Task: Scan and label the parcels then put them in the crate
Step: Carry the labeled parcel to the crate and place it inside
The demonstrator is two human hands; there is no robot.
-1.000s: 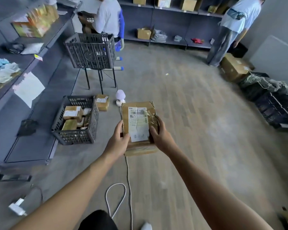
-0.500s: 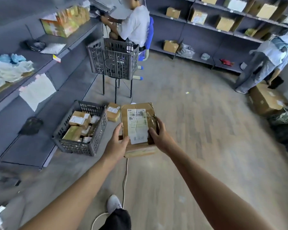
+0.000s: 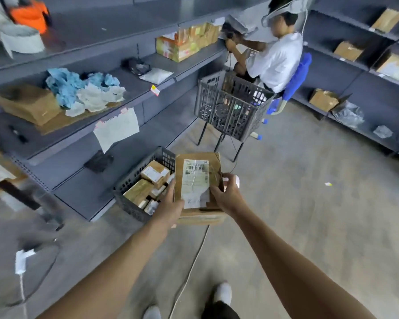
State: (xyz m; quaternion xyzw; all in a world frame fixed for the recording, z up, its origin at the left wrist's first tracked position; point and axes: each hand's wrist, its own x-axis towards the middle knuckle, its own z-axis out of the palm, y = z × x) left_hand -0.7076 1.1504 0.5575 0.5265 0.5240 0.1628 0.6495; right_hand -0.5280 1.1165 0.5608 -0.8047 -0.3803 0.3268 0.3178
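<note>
Parcel [image 3: 213, 162] of brown cardboard is held flat in the air, white label [image 3: 195, 180] facing up. Left hand [image 3: 171, 209] clasps its near left corner, thumb lying on the label, fingers hidden underneath. Right hand [image 3: 227, 195] curls round the right edge, thumb pressed on the label's lower right corner. At the parcel's nine o'clock, just beside it, a grey crate [image 3: 130, 204] stands on the floor with smaller parcels [image 3: 154, 173] inside.

Labelled cardboard parcel [image 3: 197, 180] beside crate [image 3: 134, 187]
</note>
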